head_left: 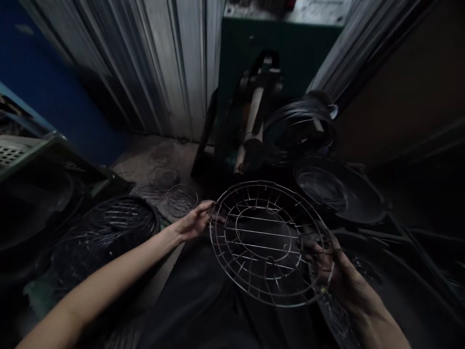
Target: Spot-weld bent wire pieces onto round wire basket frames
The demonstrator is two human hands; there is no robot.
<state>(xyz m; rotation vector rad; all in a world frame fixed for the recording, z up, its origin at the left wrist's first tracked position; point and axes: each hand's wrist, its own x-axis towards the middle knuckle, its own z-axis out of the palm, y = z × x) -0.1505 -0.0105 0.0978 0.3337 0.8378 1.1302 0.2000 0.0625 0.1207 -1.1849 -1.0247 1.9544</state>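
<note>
A round wire basket [262, 218] of concentric rings and thin cross wires is held up over my lap, tilted slightly. At its left rim, my left hand [198, 221] is closed, fingers curled around the outer wires. My right hand [332, 264] grips the opposite rim, with its fingers reaching in between the wires; part of it is hidden behind them. Beyond the basket stands a dark green machine [279, 41] with a pale cylindrical arm [254, 116] pointing down toward me. The scene is dim and partly blurred.
Coiled wire [301, 118] hangs beside the machine, and a dark round tray [366, 206] holds more wire at right. On the left are a pile of dark wire pieces [119, 218], a loose wire ring [181, 199] on the floor and a green crate [47, 150]. Corrugated metal sheeting [160, 58] stands behind.
</note>
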